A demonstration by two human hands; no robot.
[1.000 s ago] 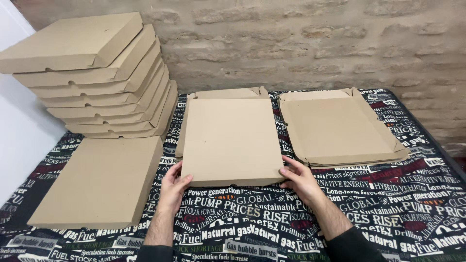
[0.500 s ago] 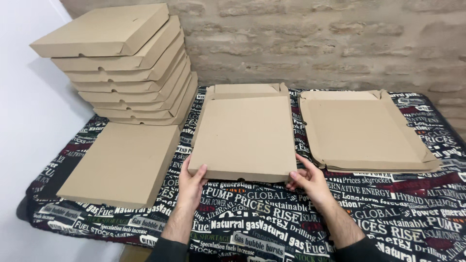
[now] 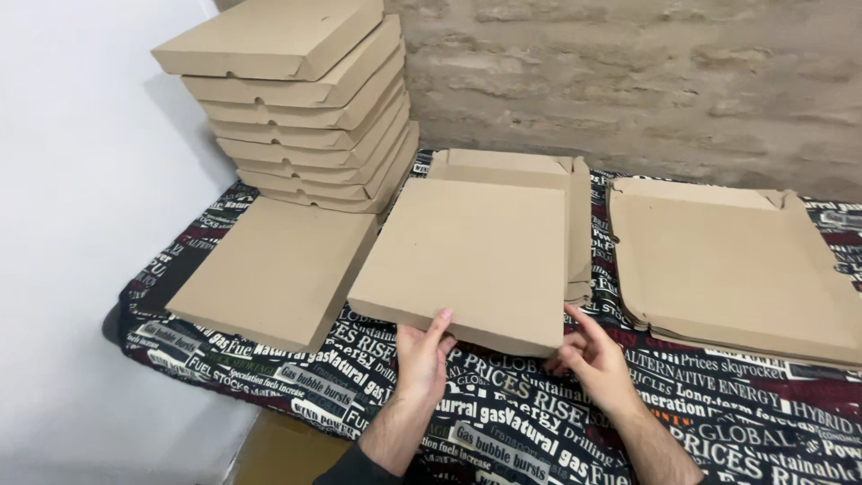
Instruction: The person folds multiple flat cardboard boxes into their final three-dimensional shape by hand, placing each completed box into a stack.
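Hands on folded cardboard box at counter centre: your left hand grips its near edge, thumb on top; your right hand sits open at near right corner, fingers spread, barely touching. Box rides tilted, overlapping flat blank beneath. Risk: one-sided grip lets box pivot and slip, nudging closed box alongside or leaning stack behind.

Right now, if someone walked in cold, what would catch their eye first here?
Probably the tall stack of closed brown cardboard pizza boxes at the back left, against the brick wall. Next, the flat closed cardboard box in the middle, gripped at its near edge by the left hand, with the right hand beside its corner. Under it all lies a black tablecloth covered in newspaper-style headlines.
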